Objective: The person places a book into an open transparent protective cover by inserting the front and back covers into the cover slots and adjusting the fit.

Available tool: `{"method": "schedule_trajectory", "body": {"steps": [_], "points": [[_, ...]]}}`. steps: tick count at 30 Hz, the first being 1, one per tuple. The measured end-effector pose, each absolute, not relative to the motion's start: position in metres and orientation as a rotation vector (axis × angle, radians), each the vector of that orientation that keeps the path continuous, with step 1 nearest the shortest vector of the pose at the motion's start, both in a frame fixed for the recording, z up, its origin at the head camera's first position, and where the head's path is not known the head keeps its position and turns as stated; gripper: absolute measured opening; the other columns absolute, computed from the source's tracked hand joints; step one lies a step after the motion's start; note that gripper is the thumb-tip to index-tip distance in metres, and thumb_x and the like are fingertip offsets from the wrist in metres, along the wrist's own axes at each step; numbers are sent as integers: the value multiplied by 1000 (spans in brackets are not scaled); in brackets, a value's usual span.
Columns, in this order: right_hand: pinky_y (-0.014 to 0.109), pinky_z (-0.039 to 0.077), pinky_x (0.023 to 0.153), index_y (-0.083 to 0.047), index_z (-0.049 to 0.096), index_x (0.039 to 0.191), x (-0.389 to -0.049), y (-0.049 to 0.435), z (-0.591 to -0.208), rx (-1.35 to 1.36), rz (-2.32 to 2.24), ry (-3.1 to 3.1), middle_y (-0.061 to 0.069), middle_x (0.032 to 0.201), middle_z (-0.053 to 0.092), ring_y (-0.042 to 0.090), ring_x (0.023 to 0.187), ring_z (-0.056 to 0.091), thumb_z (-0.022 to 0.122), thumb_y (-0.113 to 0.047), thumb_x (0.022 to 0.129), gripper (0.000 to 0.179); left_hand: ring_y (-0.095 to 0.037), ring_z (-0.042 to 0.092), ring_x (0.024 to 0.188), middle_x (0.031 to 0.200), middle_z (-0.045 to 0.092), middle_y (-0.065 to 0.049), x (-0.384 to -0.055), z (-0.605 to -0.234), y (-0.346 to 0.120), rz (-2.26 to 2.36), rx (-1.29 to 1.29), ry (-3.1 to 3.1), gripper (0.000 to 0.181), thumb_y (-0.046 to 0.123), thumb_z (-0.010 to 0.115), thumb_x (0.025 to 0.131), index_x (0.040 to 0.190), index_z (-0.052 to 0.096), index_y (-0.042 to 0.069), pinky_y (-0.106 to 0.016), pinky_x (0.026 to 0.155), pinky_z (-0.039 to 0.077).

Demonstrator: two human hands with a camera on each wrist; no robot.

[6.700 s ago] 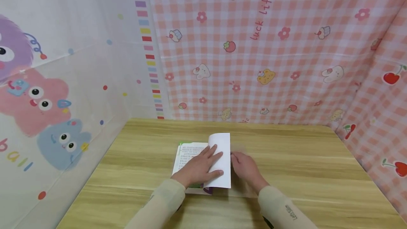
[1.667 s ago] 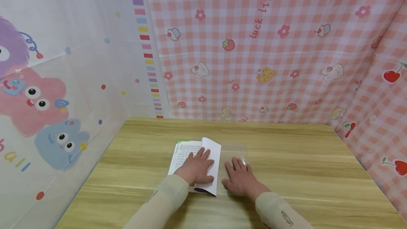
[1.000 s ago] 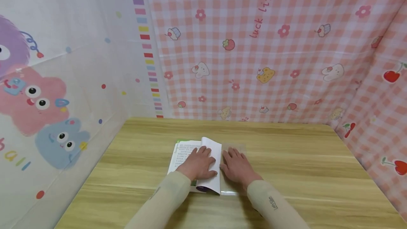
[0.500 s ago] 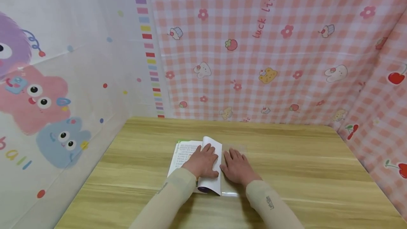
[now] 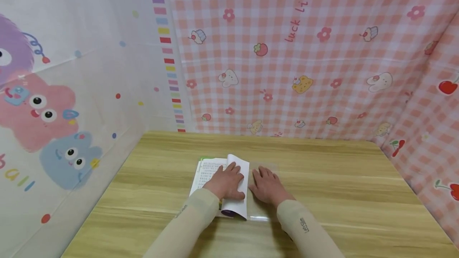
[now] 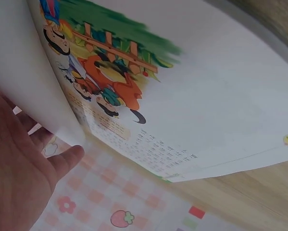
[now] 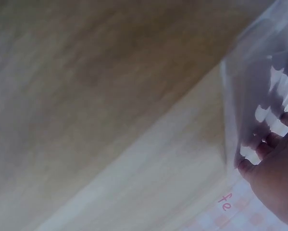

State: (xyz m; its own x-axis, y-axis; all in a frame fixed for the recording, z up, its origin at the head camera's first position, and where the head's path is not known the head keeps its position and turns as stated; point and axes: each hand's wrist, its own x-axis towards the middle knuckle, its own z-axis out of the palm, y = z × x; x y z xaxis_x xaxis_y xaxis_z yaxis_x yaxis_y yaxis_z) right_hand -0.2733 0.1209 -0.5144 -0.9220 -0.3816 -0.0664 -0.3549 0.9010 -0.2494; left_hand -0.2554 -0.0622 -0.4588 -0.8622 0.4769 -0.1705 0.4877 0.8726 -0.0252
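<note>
An open picture book (image 5: 208,170) lies on the table with its printed page at left. A white leaf (image 5: 244,166), curled at its lower end, stands over the book's right side. My left hand (image 5: 226,184) rests on that leaf with fingers spread. In the left wrist view the book page (image 6: 220,96) carries a coloured picture and text beside the hand. Just right of the leaf, my right hand (image 5: 268,186) lies with extended fingers on a clear plastic sheet (image 5: 261,218). The right wrist view shows the plastic (image 7: 247,101) glinting under the fingers.
The wood-grain table (image 5: 340,198) extends around the book on all sides. Behind it hangs a pink checked cloth (image 5: 279,67), and at left a white cloth (image 5: 97,83) with cartoon figures. Both forearms wear pale sleeves (image 5: 305,226).
Earlier my right hand had curled fingers at the leaf's right edge; it then flattened on the plastic and slid left and upward. The leaf leans lower. Little differs over the last half second.
</note>
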Motion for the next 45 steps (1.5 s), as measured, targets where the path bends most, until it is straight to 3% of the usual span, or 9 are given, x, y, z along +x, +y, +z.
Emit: {"method": "schedule_trajectory", "body": {"steps": [8, 16, 23, 39, 45], "points": [[61, 23, 112, 0, 39, 149, -270, 118, -513, -560, -379, 2960, 26, 154, 30, 42, 143, 26, 50, -39, 102, 63, -24, 26, 147, 154, 41, -4, -257, -460, -64, -79, 740, 2869, 62, 52, 64, 85, 136, 60, 17, -52, 113, 30], [62, 33, 104, -3, 51, 141, -272, 115, -506, -526, -307, 3073, 24, 142, 42, 43, 133, 37, 55, -31, 101, 49, -24, 27, 147, 153, 43, -4, -255, -460, -61, -96, 771, 2867, 61, 51, 65, 84, 135, 61, 17, -52, 112, 32], [65, 16, 113, 2, 40, 148, -281, 109, -500, -348, -490, 3028, 32, 155, 25, 47, 144, 20, 49, -31, 103, 56, -23, 27, 147, 153, 42, -3, -253, -457, -59, -136, 770, 2870, 62, 52, 65, 85, 137, 60, 18, -51, 111, 34], [61, 10, 116, 5, 30, 151, -282, 101, -499, -184, -578, 2948, 34, 157, 15, 48, 146, 11, 45, -39, 104, 67, -25, 27, 146, 153, 41, -5, -253, -455, -60, -150, 710, 2892, 62, 54, 67, 85, 135, 61, 17, -57, 110, 32], [62, 6, 116, 7, 29, 150, -285, 101, -502, -160, -658, 2919, 35, 157, 14, 48, 146, 8, 45, -34, 102, 65, -24, 28, 146, 153, 42, -4, -255, -457, -62, -147, 731, 2895, 60, 53, 67, 84, 133, 62, 18, -56, 111, 32]]}}
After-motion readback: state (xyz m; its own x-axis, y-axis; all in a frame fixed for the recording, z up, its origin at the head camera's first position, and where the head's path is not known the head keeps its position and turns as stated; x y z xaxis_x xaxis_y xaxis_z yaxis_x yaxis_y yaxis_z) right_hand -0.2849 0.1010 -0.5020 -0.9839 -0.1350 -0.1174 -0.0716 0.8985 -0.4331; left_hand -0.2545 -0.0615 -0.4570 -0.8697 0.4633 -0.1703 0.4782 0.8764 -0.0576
